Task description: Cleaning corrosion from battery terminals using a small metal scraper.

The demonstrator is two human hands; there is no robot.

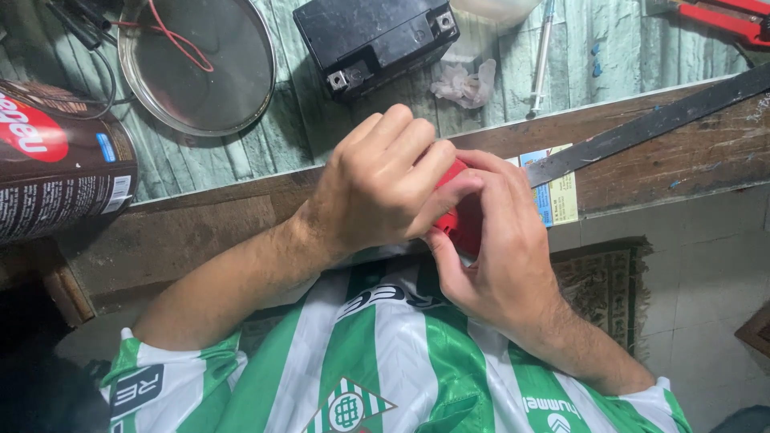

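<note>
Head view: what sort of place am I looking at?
Probably a home repair bench: a black battery, loose wires in a metal pan, red pliers and a syringe.

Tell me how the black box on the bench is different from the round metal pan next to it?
The black box is square-cornered and dull black; the round metal pan is circular and shiny grey. The box is closed, with metal terminals at its corners; the pan is open and shallow, with a red wire lying in it. Both sit on the green bench top, away from both hands.
</note>
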